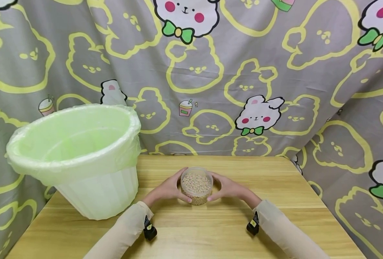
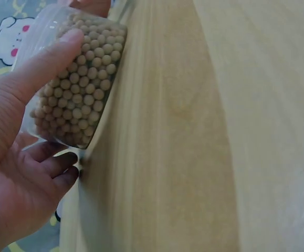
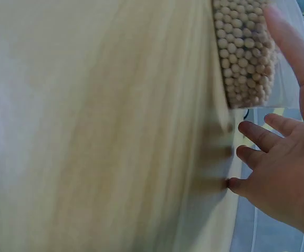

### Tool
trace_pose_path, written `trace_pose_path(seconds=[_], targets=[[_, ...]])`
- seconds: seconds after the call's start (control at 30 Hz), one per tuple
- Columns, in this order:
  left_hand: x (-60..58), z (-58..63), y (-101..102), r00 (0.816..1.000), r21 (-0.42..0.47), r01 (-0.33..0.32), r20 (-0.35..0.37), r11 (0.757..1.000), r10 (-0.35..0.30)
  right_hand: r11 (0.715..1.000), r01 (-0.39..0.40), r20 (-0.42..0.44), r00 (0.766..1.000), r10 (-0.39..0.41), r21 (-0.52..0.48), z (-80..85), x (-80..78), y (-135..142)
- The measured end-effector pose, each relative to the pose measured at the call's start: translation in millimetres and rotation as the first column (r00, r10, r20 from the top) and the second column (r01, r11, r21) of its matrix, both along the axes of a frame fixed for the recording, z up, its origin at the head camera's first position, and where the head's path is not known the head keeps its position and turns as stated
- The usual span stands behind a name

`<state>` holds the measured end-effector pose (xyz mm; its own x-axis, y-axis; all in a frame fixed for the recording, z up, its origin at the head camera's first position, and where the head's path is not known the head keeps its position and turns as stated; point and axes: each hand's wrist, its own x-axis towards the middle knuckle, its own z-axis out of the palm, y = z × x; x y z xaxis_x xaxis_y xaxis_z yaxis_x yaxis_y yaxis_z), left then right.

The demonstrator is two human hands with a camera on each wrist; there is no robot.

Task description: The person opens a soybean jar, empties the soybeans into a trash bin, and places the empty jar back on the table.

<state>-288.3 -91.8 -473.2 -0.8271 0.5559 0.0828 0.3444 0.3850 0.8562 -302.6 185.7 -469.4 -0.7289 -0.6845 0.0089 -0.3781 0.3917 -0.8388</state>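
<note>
A clear round plastic tub of soybeans (image 1: pixel 197 185) stands at the middle of the wooden table, with beige beans filling much of it. My left hand (image 1: pixel 171 186) grips its left side, the thumb across the front wall. From the opposite side my right hand (image 1: pixel 225 187) holds it, thumb also in front. In the left wrist view the tub (image 2: pixel 83 79) shows beans packed behind its clear wall, under the left thumb. The right wrist view has the tub (image 3: pixel 243 52) at the top, with the right thumb against it and the other fingers spread, partly below it.
A large pale green bin (image 1: pixel 97 190) stands on the table (image 1: pixel 191 233) at the left, its rim covered by a thin plastic liner bag (image 1: pixel 126 151). A grey curtain (image 1: pixel 204 100) with cartoon prints hangs behind the table and along its sides.
</note>
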Motion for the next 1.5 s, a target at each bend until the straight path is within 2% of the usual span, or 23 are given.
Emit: trace_pose_path(seconds=[0.13, 0.3, 0.5, 0.77, 0.9, 1.07, 1.17, 1.27, 1.5], targets=[[-0.9, -3.4, -0.6, 0.999, 0.014, 0.028, -0.031, 1.000, -0.028, 1.000, -0.006, -0.031, 1.000, 0.007, 0.026, -1.7, 2.8, -3.6], [-2.2, -5.9, -2.3, 0.998, 0.009, 0.036, -0.051, 0.999, -0.036, 1.000, -0.015, -0.036, 0.999, 0.015, 0.004, -4.7, 3.0, -6.5], [-5.2, -8.1, -3.7, 1.000, 0.012, 0.002, -0.007, 1.000, -0.002, 0.999, -0.002, -0.010, 1.000, 0.002, -0.035, -4.1, 2.8, -9.1], [-9.7, -13.5, -1.4, 0.995, 0.094, -0.047, 0.087, 0.995, 0.039, 0.997, 0.058, 0.029, 0.998, -0.057, -0.059, -2.4, -0.8, -8.8], [-10.4, -15.4, -1.2, 0.994, 0.113, -0.070, 0.091, 0.991, 0.060, 0.994, 0.058, 0.023, 0.998, -0.056, -0.089, -4.8, -4.3, -8.8], [-12.0, -9.4, -1.2, 0.993, 0.150, -0.094, 0.079, 0.984, 0.082, 0.989, 0.082, 0.032, 0.996, -0.078, -0.122, -0.8, -7.9, -9.1], [-13.4, 1.9, -0.5, 0.996, 0.182, -0.086, 0.041, 0.980, 0.080, 0.983, 0.098, 0.015, 0.995, -0.097, -0.154, 9.4, -7.5, -7.7], [-12.8, 20.0, 0.3, 0.997, 0.208, -0.059, -0.033, 0.976, 0.067, 0.977, 0.088, -0.024, 0.995, -0.095, -0.196, 24.7, -6.4, -5.8], [6.5, 88.9, 4.4, 0.982, 0.239, -0.015, -0.180, 0.971, 0.059, 0.948, 0.040, -0.073, 0.995, -0.066, -0.315, 67.4, -1.3, -4.7]])
